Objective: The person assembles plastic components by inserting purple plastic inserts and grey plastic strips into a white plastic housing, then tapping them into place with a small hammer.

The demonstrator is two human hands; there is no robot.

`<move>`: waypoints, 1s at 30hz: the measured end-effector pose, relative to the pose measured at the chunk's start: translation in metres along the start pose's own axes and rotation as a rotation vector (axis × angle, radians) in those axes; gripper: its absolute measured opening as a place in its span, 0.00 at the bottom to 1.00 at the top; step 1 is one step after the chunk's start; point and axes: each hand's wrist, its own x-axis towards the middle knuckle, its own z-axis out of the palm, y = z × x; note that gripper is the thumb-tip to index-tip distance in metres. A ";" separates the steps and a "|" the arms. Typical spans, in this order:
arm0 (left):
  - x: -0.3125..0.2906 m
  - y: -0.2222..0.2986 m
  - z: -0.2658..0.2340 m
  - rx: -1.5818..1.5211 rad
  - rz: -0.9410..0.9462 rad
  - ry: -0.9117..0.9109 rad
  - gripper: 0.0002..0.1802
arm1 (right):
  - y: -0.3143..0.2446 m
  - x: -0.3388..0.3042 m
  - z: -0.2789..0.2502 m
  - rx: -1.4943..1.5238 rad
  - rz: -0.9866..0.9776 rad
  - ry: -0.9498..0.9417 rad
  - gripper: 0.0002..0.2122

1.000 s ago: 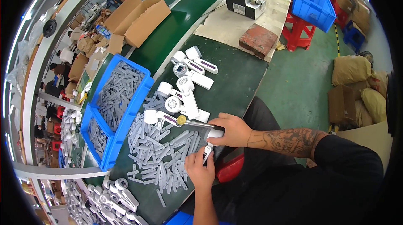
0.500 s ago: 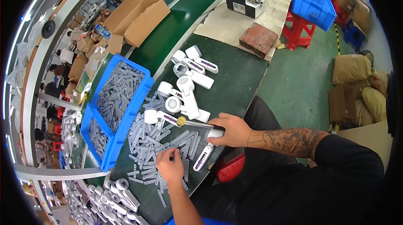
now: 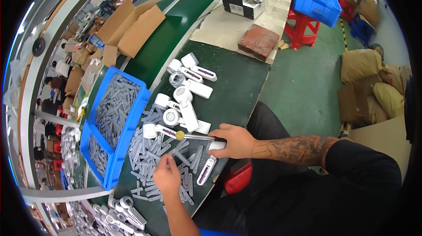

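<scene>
My right hand [image 3: 235,141] is wrapped round a hammer [image 3: 198,137] with a round brass-coloured head and a metal shaft. Under its fingers is the rounded head of a white handheld device [image 3: 205,171], whose handle, with a dark purple slot, points toward me. My left hand [image 3: 167,174] is pinched at the edge of a heap of grey plastic strips [image 3: 143,150]. One grey plastic strip [image 3: 182,157], slightly blurred, sticks out by its fingertips and appears held. Beyond the hammer's head, several similar white devices [image 3: 189,115] lie in a cluster, some with grilles facing up.
A divided blue bin [image 3: 115,165] full of grey strips stands at the left. More white devices [image 3: 125,214] are piled at lower left. Farther off are a reddish block [image 3: 258,42], a black-and-silver machine [image 3: 243,2], an open carton [image 3: 140,29] and a blue crate [image 3: 317,0] on red stools.
The whole view has shifted a little. My left hand has moved slightly forward over the strips, and a strip at its fingertips has turned. My right hand keeps its hold on the hammer.
</scene>
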 end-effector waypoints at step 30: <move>-0.081 0.090 0.030 -0.273 0.149 0.126 0.07 | 0.007 0.000 0.008 0.000 -0.076 0.061 0.26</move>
